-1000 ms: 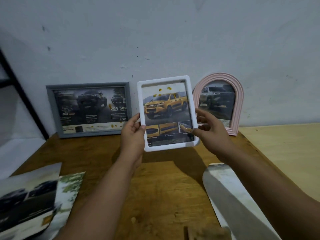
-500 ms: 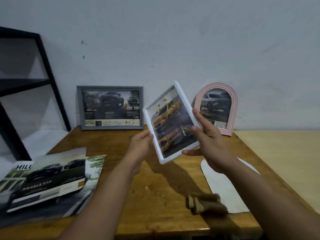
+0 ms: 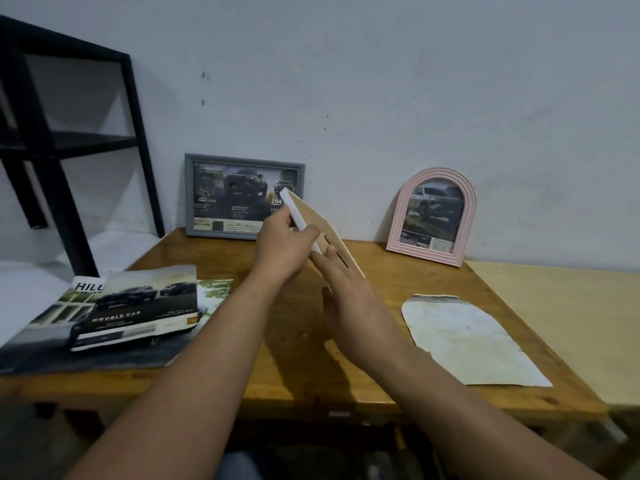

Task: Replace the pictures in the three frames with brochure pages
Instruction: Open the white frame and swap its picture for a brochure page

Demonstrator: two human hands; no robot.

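I hold the white frame (image 3: 313, 220) above the middle of the wooden table (image 3: 298, 358), turned so its brown back faces me. My left hand (image 3: 282, 252) grips its white edge. My right hand (image 3: 346, 296) lies flat against the brown back, fingers extended near a dark slot. A grey frame (image 3: 221, 197) with a dark truck page leans on the wall behind. A pink arched frame (image 3: 431, 218) with a truck page leans on the wall to the right. Brochure pages (image 3: 114, 313) lie at the table's left.
A loose arch-shaped cut sheet (image 3: 464, 339) lies face down on the table's right side. A black metal shelf (image 3: 65, 133) stands at the far left. A paler wooden surface (image 3: 568, 323) adjoins the table on the right.
The white frame has been turned from picture-facing-me to back-facing-me and shifted left. My right hand moved from its side edge onto the back. The view has tilted and drawn back.
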